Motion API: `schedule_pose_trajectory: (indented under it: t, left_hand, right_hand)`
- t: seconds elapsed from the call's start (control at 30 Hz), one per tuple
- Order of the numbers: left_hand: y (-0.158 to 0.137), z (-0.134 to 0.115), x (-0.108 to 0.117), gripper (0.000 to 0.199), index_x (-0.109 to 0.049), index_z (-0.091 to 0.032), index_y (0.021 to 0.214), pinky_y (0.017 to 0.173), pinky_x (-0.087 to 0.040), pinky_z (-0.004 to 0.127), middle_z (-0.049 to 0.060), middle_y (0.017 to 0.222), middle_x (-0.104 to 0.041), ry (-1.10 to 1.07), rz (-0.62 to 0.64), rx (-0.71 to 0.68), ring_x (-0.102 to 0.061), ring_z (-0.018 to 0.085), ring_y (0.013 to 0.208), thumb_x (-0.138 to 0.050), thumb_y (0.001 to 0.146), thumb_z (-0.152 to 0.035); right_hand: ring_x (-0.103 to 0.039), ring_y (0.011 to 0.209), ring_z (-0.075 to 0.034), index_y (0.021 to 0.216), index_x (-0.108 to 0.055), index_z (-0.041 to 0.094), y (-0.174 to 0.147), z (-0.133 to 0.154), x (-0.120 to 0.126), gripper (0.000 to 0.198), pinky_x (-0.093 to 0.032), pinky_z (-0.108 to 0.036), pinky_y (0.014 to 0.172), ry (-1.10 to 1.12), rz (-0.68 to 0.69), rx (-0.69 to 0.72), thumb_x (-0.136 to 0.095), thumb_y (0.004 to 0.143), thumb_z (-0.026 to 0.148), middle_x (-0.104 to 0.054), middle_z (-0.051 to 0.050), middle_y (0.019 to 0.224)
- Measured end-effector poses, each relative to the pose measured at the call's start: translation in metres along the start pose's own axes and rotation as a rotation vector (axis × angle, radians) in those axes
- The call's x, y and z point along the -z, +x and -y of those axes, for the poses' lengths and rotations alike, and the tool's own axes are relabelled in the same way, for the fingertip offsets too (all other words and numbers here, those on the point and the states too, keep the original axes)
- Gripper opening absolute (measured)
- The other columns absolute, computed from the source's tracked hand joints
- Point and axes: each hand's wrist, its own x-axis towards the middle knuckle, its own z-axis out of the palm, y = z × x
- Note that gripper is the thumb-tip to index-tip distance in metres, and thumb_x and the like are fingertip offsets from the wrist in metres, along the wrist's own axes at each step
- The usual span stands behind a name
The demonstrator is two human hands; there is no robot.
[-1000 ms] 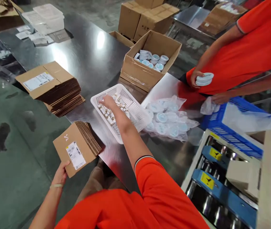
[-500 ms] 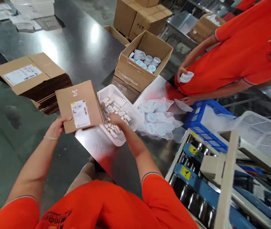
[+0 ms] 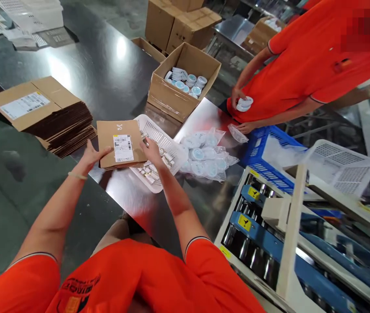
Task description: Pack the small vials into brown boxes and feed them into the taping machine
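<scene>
A short stack of flattened cardboard cartons [image 3: 106, 139], the top one bearing a white printed label [image 3: 123, 148], lies at the table's near edge and overlaps a white perforated basket [image 3: 181, 152]. My left hand [image 3: 91, 156] is open at the stack's left side, its thumb against the edge and its fingers apart. At the opposite side, my right hand [image 3: 152, 153] has curled fingers on the stack's right edge. Small white packaged pieces [image 3: 150, 171] fill part of the basket below that hand; whether the fingers also pinch one is unclear.
A taller pile of flattened cartons [image 3: 57, 113] stands at left. Behind the basket is an open box [image 3: 171, 98] of round white discs. Bagged discs [image 3: 201, 154] lie at right, near a blue crate [image 3: 256, 152] and roller machine [image 3: 253, 234]. A co-worker's hand [image 3: 238, 98] holds discs.
The stack has shifted right and tipped flatter, now covering part of the basket. My left hand has loosened from its lower left corner; my right hand has moved up its right edge.
</scene>
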Motion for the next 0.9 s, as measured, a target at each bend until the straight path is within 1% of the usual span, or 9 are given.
schedule_pose_trajectory:
  t: [0.13, 0.27, 0.37, 0.43, 0.57, 0.6, 0.67, 0.8, 0.9]
  left_hand:
    - [-0.027, -0.005, -0.008, 0.068, -0.049, -0.001, 0.157, 0.133, -0.033, 0.062, 0.031, 0.163, -0.044, 0.273, -0.144, -0.185, -0.037, 0.041, 0.162, -0.071, 0.102, -0.034]
    - [-0.058, -0.013, -0.023, 0.058, -0.056, -0.009, 0.151, 0.131, -0.03, 0.07, 0.027, 0.17, -0.031, 0.321, -0.243, -0.187, -0.029, 0.046, 0.163, -0.07, 0.097, -0.029]
    - [-0.1, -0.011, -0.041, 0.064, -0.058, -0.016, 0.143, 0.132, -0.032, 0.064, 0.022, 0.164, -0.037, 0.276, -0.27, -0.386, -0.034, 0.042, 0.159, -0.082, 0.086, -0.033]
    - [-0.139, -0.004, -0.057, 0.06, -0.059, -0.017, 0.135, 0.129, -0.037, 0.062, 0.021, 0.155, -0.044, 0.225, -0.264, -0.558, -0.042, 0.039, 0.153, -0.083, 0.085, -0.04]
    - [-0.214, 0.004, -0.095, 0.057, -0.062, -0.019, 0.13, 0.129, -0.032, 0.067, 0.023, 0.154, -0.048, 0.255, -0.306, -0.91, -0.041, 0.043, 0.155, -0.077, 0.091, -0.057]
    - [-0.227, 0.002, -0.108, 0.056, -0.065, -0.02, 0.132, 0.13, -0.03, 0.066, 0.022, 0.156, -0.051, 0.306, -0.222, -0.978, -0.04, 0.043, 0.157, -0.077, 0.091, -0.058]
    - [-0.245, -0.004, -0.139, 0.05, -0.072, -0.023, 0.135, 0.13, -0.032, 0.063, 0.02, 0.153, -0.062, 0.443, 0.103, -1.03, -0.044, 0.042, 0.158, -0.071, 0.096, -0.055]
    - [-0.257, -0.013, -0.202, 0.045, -0.083, -0.025, 0.129, 0.117, -0.051, 0.049, 0.013, 0.133, -0.081, 0.662, 0.785, -0.721, -0.069, 0.034, 0.136, -0.052, 0.103, -0.045]
    - [-0.247, -0.009, -0.224, 0.046, -0.089, -0.024, 0.108, 0.099, -0.062, 0.041, 0.011, 0.113, -0.087, 0.657, 0.904, -0.466, -0.08, 0.034, 0.11, -0.054, 0.096, -0.051]
  right_hand:
    - [-0.067, 0.128, -0.03, 0.119, -0.076, 0.012, -0.018, 0.024, -0.005, 0.028, -0.053, -0.045, 0.116, -0.073, 0.024, -0.097, -0.063, 0.109, 0.035, -0.071, -0.018, 0.133]
    - [-0.063, 0.135, -0.032, 0.136, -0.07, 0.017, -0.045, 0.037, 0.005, 0.036, -0.052, -0.049, 0.12, 0.026, -0.07, -0.101, -0.067, 0.103, 0.031, -0.066, -0.016, 0.145]
    - [-0.07, 0.116, -0.026, 0.151, -0.059, 0.02, -0.095, 0.019, 0.044, 0.049, -0.06, -0.041, 0.105, 0.233, -0.176, -0.012, -0.063, 0.103, 0.028, -0.074, -0.01, 0.13]
    - [-0.072, 0.098, -0.022, 0.149, -0.059, 0.021, -0.149, -0.007, 0.086, 0.047, -0.06, -0.034, 0.09, 0.285, -0.211, 0.069, -0.064, 0.103, 0.031, -0.077, -0.006, 0.115]
    - [-0.062, 0.074, -0.018, 0.11, -0.075, 0.019, -0.285, -0.067, 0.161, 0.018, -0.048, -0.027, 0.075, -0.008, -0.133, 0.159, -0.069, 0.101, 0.034, -0.071, -0.001, 0.082]
    - [-0.062, 0.075, -0.018, 0.103, -0.076, 0.019, -0.315, -0.078, 0.171, 0.015, -0.046, -0.027, 0.075, -0.097, -0.096, 0.161, -0.068, 0.101, 0.032, -0.07, -0.002, 0.08]
    - [-0.063, 0.08, -0.019, 0.097, -0.077, 0.019, -0.363, -0.096, 0.177, 0.015, -0.044, -0.027, 0.077, -0.253, -0.019, 0.124, -0.064, 0.103, 0.027, -0.073, -0.004, 0.083]
    - [-0.068, 0.092, -0.021, 0.098, -0.08, 0.019, -0.4, -0.12, 0.161, 0.02, -0.048, -0.028, 0.084, -0.427, 0.092, -0.084, -0.062, 0.103, 0.023, -0.078, -0.007, 0.094]
    - [-0.072, 0.114, -0.022, 0.122, -0.082, 0.019, -0.403, -0.13, 0.152, 0.026, -0.053, -0.032, 0.101, -0.373, 0.082, -0.093, -0.062, 0.105, 0.024, -0.081, -0.011, 0.121]
